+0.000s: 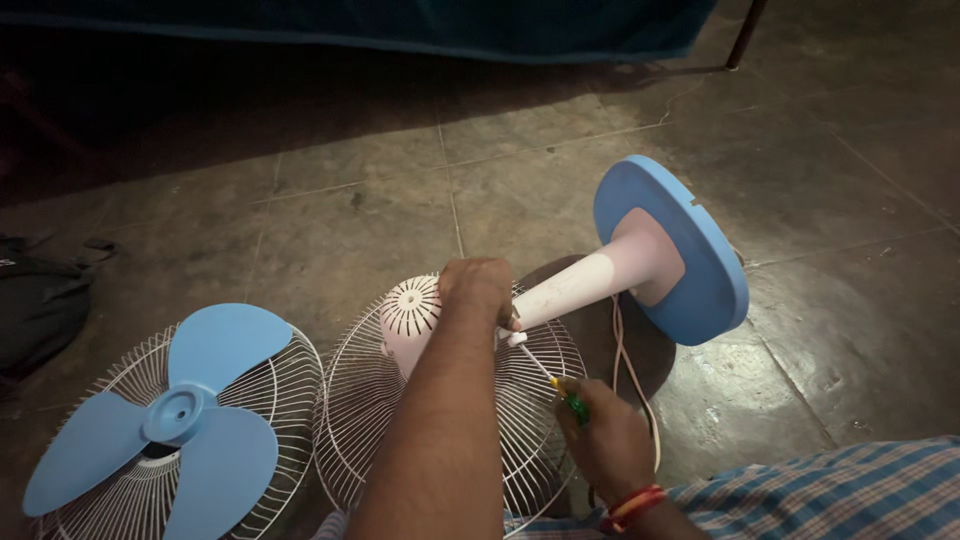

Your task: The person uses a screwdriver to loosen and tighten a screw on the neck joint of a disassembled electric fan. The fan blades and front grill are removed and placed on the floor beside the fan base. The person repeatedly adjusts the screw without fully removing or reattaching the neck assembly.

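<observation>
My left hand gripping the pink fan motor, my right hand by it closed on a screwdriver, bare floor past the motor

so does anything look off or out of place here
The table fan lies tipped on its side, blue base up off the tiled floor. Its blue blade is off, resting in a separate wire guard.
</observation>
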